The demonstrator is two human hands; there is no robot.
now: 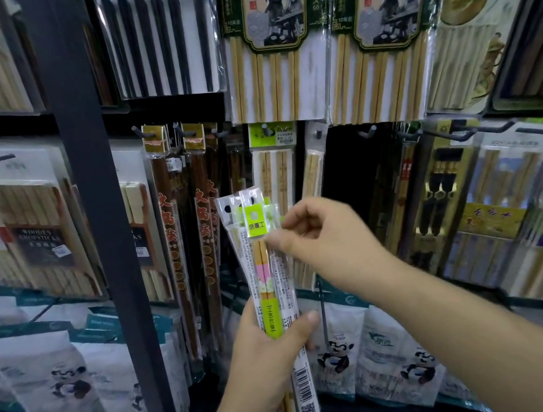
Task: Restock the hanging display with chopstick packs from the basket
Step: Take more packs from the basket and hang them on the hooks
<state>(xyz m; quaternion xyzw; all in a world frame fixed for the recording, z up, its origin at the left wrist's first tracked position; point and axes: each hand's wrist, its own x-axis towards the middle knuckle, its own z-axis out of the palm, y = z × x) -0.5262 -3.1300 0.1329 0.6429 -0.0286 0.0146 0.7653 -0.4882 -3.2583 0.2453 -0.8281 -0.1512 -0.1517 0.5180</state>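
a: what is being held in front of the rack?

b: a bunch of slim clear-plastic chopstick packs with lime-green header cards is being gripped low down by the left hand, fingers and thumb closed around it. the exact number of packs is being hidden by the overlap; only the front one, with pink and green bands, is being shown clearly. the lower ends are being cut off by the bottom edge.

a: and the right hand?

b: the right hand is being held closed at the top of the bunch, its fingertips pinching the edge of the front pack just below the header card.

a: where is the bunch being held relative to the display?

b: it is being held upright, in front of the dark hanging display, apart from the pegs. just behind it a pale bamboo chopstick pack with a green top label is hanging, its lower part being covered by the bunch and the right hand.

a: anything else being made out?

b: dark brown chopstick packs with orange characters are hanging to the left, beside a dark metal upright post. white pouches printed with pandas are standing below, partly blocked by both forearms. no basket is being shown. the left edge is being blurred.
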